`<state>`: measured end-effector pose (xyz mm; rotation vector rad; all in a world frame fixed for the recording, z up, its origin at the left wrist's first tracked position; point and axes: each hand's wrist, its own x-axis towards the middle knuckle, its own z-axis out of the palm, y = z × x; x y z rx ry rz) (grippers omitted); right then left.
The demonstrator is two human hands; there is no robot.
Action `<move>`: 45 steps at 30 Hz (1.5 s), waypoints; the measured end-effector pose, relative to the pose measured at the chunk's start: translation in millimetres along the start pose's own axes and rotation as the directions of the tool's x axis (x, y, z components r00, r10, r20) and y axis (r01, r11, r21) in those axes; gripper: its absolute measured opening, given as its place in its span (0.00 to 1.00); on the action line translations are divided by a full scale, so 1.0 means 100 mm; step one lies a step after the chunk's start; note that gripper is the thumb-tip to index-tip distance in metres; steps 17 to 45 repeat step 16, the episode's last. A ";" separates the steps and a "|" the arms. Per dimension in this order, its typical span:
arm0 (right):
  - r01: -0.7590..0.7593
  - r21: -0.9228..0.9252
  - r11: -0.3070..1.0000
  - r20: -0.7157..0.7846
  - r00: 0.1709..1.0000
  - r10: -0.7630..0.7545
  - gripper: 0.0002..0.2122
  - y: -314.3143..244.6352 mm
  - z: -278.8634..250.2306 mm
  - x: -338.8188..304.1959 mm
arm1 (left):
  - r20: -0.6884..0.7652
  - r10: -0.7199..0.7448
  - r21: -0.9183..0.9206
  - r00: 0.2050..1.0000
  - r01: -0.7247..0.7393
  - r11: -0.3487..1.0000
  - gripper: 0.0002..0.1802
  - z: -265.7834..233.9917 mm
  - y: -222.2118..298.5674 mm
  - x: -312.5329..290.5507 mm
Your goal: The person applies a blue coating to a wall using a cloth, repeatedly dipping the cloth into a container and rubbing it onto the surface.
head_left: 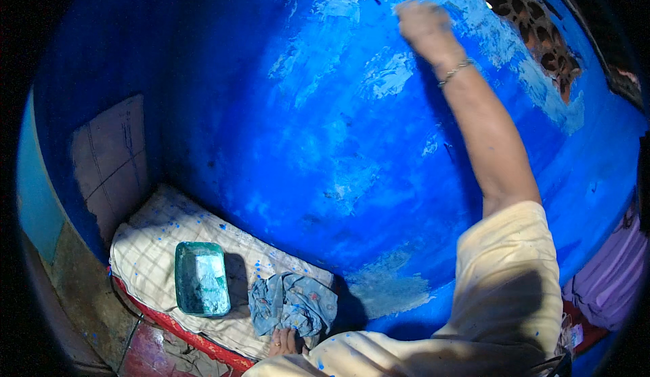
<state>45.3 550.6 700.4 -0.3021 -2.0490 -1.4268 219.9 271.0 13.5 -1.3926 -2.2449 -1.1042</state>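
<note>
**Desk:** What does the frame show, hand by hand?

**Photographer:** The right hand (pixel 425 26) is raised high against a blue wall (pixel 284 140), arm stretched up from a cream sleeve (pixel 504 275), a thin bracelet (pixel 455 72) at the wrist. The hand is blurred, fingers curled together against the surface; whether it grips a tool or cloth I cannot tell.

**Desk:** And the left hand?

**Photographer:** The left hand (pixel 283 342) is low at the bottom edge, fingers resting on the edge of a checked cloth pad (pixel 162 235), touching the lower side of a crumpled blue-grey rag (pixel 292 304). The fingers lie flat and apart, not clamped on anything.

**Desk:** Where does the paint sit relative to the hands?

**Photographer:** A green tray (pixel 201 279) with pale paste in it stands on the pad, just left of the rag, its long axis running away from the person toward the wall. It lies down and far left of the raised right hand, well apart from it; the left hand is clearly the nearer one, with only the rag between.

**Desk:** The wall itself?

**Photographer:** Patchy pale smears show around the right hand and lower down, near the rag. A latticed vent (pixel 521 11) sits right of the hand.
</note>
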 end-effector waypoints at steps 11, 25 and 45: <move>-0.191 -0.041 0.981 -0.726 0.680 0.102 0.05 1.38 -0.23 0.18 | -0.017 -0.028 0.050 0.999 0.029 0.998 0.21 0.00 0.08 0.00; -0.561 0.115 0.820 -0.208 0.793 0.572 0.12 1.41 1.11 0.36 | -0.016 -0.084 0.006 0.996 0.084 0.996 0.23 -0.01 0.09 -0.01; -0.561 0.115 0.820 -0.208 0.793 0.572 0.12 1.41 1.11 0.36 | -0.016 -0.084 0.006 0.996 0.084 0.996 0.23 -0.01 0.09 -0.01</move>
